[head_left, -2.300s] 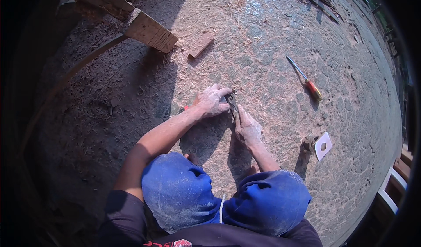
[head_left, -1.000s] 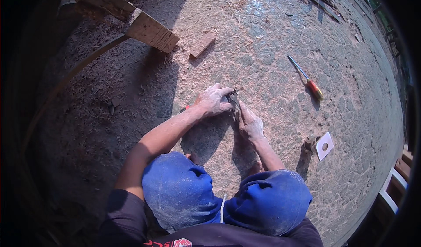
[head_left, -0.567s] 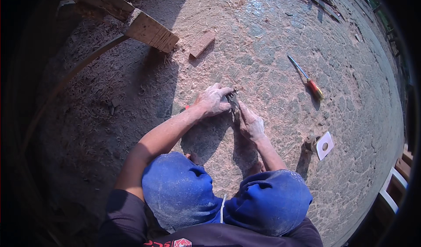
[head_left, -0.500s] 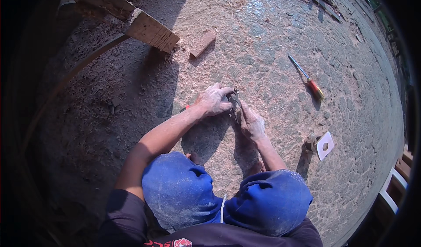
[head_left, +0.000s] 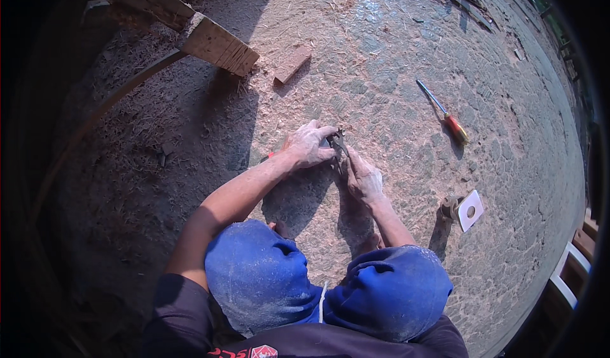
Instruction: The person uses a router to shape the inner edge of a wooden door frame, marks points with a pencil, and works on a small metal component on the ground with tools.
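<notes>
The right hand (head_left: 365,179) grasps dark pliers (head_left: 338,144), likely stiff and weighty, best held by the handles; beside their head, the left hand (head_left: 309,147) curls, its grip unclear.

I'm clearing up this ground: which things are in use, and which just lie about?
In use:
dark metal tool, apparently pliers, in the right hand, its far end by the left hand

Apparently lying about, untouched:
screwdriver
reddish block
white plate with a hole

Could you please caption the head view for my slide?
Left hand and right hand at a dark tool, screwdriver on dusty ground beyond.
</notes>
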Demonstrator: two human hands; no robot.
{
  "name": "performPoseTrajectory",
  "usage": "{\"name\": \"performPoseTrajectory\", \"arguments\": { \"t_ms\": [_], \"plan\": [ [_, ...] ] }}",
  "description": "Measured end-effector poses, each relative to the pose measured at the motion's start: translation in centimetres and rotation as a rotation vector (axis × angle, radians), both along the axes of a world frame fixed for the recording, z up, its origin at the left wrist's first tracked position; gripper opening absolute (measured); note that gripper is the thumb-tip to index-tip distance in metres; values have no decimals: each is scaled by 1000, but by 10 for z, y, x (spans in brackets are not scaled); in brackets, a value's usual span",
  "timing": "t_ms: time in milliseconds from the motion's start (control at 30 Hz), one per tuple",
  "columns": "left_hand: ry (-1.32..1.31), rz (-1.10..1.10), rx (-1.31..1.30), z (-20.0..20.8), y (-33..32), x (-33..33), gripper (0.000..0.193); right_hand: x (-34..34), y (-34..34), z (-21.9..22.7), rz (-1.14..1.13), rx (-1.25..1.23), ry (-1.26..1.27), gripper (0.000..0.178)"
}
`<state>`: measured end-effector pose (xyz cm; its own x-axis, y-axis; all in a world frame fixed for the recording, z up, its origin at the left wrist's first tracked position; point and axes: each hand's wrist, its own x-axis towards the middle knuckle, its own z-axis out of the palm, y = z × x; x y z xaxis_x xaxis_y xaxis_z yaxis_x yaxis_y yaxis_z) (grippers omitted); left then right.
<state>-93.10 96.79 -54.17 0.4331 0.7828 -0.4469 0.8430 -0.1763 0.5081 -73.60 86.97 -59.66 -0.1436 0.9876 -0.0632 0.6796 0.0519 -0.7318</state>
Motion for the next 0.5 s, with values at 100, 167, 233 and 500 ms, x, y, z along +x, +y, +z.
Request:
{"name": "performPoseTrajectory", "arguments": {
  "t_ms": [100,167,233,500],
  "plan": [
    [-5,-6,-1,0,0,-1,59,2,2,-2,2,-50,-2,40],
    [6,-1,-11,3,0,1,59,3,2,-3,-7,-76,4,39],
    [8,1,-13,4,0,1,59,3,1,-4,-10,-52,12,38],
    [14,3,-26,5,0,0,58,4,-1,-6,7,-41,19,38]
  ]
}}
